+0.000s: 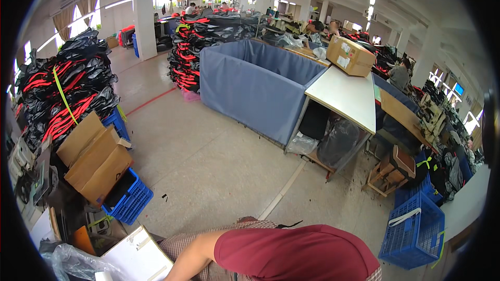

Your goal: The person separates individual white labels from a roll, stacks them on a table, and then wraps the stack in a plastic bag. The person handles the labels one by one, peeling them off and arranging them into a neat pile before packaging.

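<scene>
Neither of my hands shows; both lie outside the picture. Across the lower edge spreads my dark red sleeve point(297, 252), and a bare forearm point(195, 255) runs from it down to the left, cut off before the wrist. That forearm reaches beside a white board point(136, 257) with a thin edge at the lower left. Crumpled clear plastic point(78, 264) lies left of the board. Brown checked cloth point(179, 242) covers my lap. What the hands hold or touch is hidden.
Left stand an opened cardboard box point(99, 169), a blue basket point(136, 203) and a tall black-and-red pile point(67, 88). Ahead is a large grey-blue fabric bin point(250, 93) beside a white table point(346, 96) bearing a carton point(351, 56). Rightward are a wooden stool point(393, 169) and blue crates point(414, 234).
</scene>
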The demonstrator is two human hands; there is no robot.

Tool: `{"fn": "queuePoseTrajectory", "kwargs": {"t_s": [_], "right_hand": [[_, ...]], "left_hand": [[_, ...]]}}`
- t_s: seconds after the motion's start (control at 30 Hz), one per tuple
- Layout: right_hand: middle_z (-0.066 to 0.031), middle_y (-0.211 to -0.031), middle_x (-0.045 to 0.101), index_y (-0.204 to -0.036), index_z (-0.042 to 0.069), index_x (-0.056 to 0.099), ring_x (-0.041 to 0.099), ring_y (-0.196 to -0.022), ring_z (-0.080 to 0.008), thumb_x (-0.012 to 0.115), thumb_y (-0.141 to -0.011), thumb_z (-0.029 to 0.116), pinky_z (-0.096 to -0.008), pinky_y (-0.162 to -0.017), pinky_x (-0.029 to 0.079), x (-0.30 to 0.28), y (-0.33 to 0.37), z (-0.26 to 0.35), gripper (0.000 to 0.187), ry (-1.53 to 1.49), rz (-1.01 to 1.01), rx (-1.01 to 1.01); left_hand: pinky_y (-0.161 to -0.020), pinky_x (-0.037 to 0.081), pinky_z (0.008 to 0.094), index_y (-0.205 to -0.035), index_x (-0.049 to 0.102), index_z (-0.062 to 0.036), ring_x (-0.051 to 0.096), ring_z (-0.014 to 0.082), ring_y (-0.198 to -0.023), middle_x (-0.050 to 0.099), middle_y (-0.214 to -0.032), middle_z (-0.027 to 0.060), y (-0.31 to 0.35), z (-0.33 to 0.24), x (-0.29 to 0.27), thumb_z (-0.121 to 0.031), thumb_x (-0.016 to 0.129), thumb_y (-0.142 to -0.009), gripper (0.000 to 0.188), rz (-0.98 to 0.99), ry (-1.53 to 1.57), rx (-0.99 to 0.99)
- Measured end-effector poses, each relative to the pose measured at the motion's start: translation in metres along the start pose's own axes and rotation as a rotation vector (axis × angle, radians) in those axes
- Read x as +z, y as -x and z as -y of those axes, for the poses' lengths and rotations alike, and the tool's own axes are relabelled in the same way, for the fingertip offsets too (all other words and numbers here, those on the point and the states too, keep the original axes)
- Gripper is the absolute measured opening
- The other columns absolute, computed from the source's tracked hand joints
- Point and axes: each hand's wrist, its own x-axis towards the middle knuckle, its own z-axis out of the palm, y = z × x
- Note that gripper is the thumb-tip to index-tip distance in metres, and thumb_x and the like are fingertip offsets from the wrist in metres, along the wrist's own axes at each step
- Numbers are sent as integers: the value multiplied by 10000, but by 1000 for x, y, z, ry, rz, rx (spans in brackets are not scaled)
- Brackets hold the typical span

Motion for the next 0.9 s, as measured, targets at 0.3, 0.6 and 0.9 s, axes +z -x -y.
{"fn": "queuePoseTrajectory", "kwargs": {"t_s": [0.3,0.6,0.9], "right_hand": [[-199,-913,689,-967,93,668,666,-797,-330,645,-872,419,-465,-671,526,55,2,-36,341,165,37,-130],[-180,-916,694,-934,90,676,664,-831,-331,689,-801,428,-471,-686,523,40,-1,7,364,176,246,-147],[-171,-871,692,-849,64,673,659,-815,-340,721,-727,381,-475,-668,520,20,21,29,343,169,233,-228]], "left_hand": [[-900,509,473,-1166,659,-17,639,360,-1004,670,-1082,175,15,-5,13,-366,772,-867,473,14,80,-107],[-924,497,474,-1176,654,-12,630,360,-1029,666,-1099,180,2,-10,5,-343,769,-874,463,15,76,-89],[-949,485,475,-1186,648,-6,621,361,-1054,662,-1116,185,0,-16,-1,-321,766,-882,453,48,148,-95]]}}
